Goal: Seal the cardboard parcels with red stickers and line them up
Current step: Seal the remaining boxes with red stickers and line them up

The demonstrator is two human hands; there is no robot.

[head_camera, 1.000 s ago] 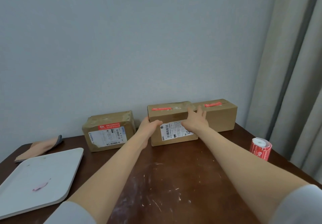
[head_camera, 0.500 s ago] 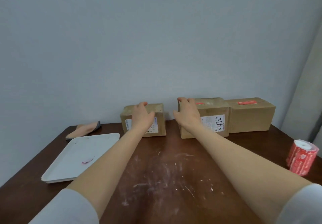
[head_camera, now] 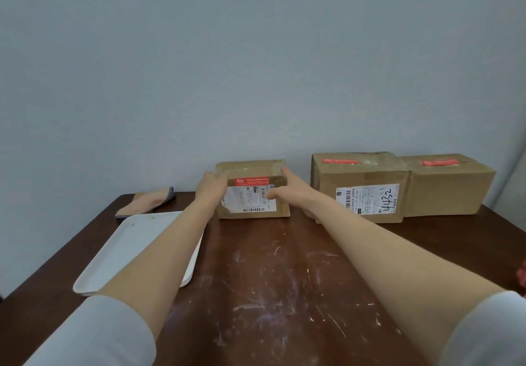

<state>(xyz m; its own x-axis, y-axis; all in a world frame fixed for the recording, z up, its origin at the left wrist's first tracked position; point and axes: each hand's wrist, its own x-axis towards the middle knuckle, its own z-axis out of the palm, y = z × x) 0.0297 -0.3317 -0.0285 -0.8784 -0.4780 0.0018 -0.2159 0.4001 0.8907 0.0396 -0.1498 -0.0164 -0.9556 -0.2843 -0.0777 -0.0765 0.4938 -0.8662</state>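
Taking hold of the third box (head_camera: pixel 253 194) by the wall (head_camera: pixel 256 66), apart from the two stickered boxes (head_camera: pixel 370 177): left hand (head_camera: pixel 212 192) curls round its left edge, right hand (head_camera: pixel 287 192) presses straight-fingered on its right. Next, likely: draw it nearer for a sticker.

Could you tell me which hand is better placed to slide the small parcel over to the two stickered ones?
Probably the left hand: it grips the left edge of the small parcel, so it can push rightwards toward the nearer stickered parcel. The right hand lies across the front with straight fingers.
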